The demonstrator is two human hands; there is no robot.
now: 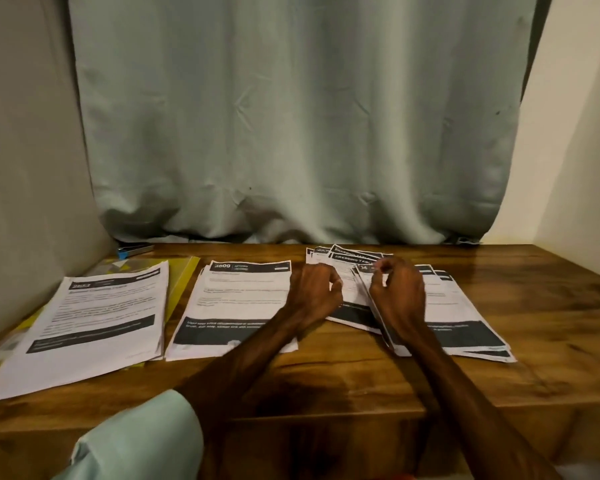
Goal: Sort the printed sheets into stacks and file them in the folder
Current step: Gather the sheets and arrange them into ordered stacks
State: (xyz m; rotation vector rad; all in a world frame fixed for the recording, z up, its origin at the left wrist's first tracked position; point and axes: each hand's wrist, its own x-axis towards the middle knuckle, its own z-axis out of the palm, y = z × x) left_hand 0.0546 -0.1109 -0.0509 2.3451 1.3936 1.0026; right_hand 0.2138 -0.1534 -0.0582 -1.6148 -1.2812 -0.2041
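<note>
Paper first: the sheets are light, thin & floppy, so we judge they'll sag if lifted by one corner, slip over each other & crease if squeezed. Best hold, imo: pinch a long edge or top corner, thumb on top & fingers under, then carry flat. Square each stack by its sides before filing.

Where things lie: the left stack (94,317) sits partly on the yellow folder (184,275), which shows past its top & right edges. The middle stack (236,299) lies just beside it, fairly square. The right pile (465,317) is loose w/ stepped edges. Behind it a few fanned sheets (347,256) w/ dark headers point toward the back.

Hands: both are btw the middle stack & right pile. Our R hand (397,292) is curled, thumb & fingertips pressed together on the right pile's upper left edge, where the top sheets look lifted. Our L hand (314,289) is curled too, knuckles up, over loose sheets. We can't tell if it pinches one or just rests.

Sorting looks part done. We can't tell what's in the folder.

Surface: the wooden table (326,382) is glossy, prob. slick under paper, so sheets may skid when nudged. Room: a pale green curtain (291,116) hangs down to the table's back edge, w/ a grey panel (25,168) at left & a cream wall (575,133) at right. A small dark & blue object (136,250) sits back-left, too blurred to name. A light green sleeve (146,441) shows at bottom left
</note>
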